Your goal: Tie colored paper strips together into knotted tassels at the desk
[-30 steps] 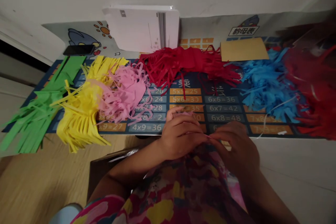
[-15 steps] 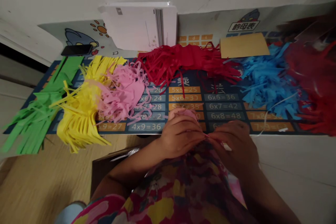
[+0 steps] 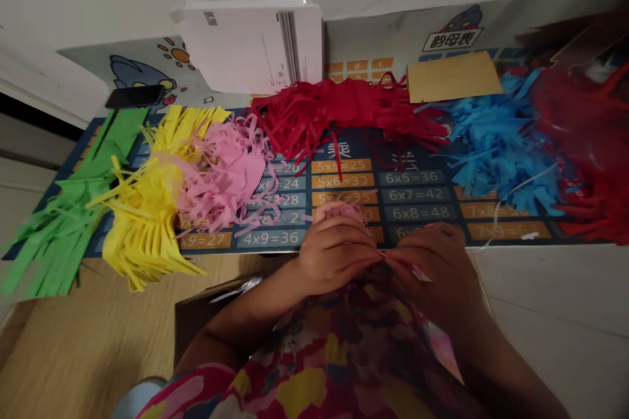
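My left hand (image 3: 335, 249) is closed around a bunch of pink paper strips (image 3: 344, 211) at the table's front edge. Beside it, my right hand (image 3: 435, 268) is closed with its fingertips pinched on a bit of pink paper, close to my left fingertips. Left of my hands lie fringed pink paper (image 3: 228, 173), yellow paper (image 3: 147, 209) and green paper (image 3: 73, 209). Red fringed paper (image 3: 344, 108) lies beyond my hands, and blue fringed paper (image 3: 501, 144) lies to the right.
A white box (image 3: 255, 46) leans on the wall, with a phone (image 3: 135, 96) to its left. A tan paper piece (image 3: 453, 77) touches the blue fringe. Red material (image 3: 590, 144) lies far right. A thin white string (image 3: 497, 209) crosses the table edge (image 3: 275, 251).
The view has shifted slightly. Both hands keep their grip near each other, with only small finger movement.
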Available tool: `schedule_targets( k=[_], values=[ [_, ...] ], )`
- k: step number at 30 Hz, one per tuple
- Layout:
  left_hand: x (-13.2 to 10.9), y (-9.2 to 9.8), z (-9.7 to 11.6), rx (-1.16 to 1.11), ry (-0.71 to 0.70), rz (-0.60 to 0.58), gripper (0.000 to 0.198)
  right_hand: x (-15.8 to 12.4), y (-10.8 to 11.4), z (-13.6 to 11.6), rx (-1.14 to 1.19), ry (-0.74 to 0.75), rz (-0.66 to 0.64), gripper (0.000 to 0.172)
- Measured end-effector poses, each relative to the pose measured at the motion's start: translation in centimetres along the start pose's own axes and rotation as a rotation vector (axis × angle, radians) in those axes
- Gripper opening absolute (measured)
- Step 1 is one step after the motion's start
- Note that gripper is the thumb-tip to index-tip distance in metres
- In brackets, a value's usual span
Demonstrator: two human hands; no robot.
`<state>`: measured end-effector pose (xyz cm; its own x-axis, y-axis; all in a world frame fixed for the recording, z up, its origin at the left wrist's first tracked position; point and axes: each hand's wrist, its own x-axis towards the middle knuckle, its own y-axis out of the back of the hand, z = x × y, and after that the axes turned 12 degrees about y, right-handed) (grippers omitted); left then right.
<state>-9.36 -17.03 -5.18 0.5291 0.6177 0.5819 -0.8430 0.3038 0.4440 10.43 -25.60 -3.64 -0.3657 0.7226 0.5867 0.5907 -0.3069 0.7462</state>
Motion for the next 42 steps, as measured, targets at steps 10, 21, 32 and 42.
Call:
schedule_targets(
  k=[10, 21, 32, 42],
  values=[
    [0.3, -1.2, 0.2, 0.007, 0.175, -0.156, 0.01, 0.3, -0.3, 0.2, 0.132, -0.057, 0.064, 0.009],
    [1.2, -1.8, 0.0, -0.316, 0.332, -0.241, 0.012, -2.9, 12.8, 23.7, -0.706, -0.836, 0.143, 0.034],
    [0.3, -1.7, -0.4, -0.445, 0.872, 0.026, 0.011, -0.3, 13.7, 30.1, -0.698, -0.963, -0.066, 0.035],
    [-0.1, -0.7, 0.8, -0.729, 1.149, 0.164, 0.039, 2.0, 12.6, 29.7, -0.584, -1.027, -0.041, 0.03]
  ],
)
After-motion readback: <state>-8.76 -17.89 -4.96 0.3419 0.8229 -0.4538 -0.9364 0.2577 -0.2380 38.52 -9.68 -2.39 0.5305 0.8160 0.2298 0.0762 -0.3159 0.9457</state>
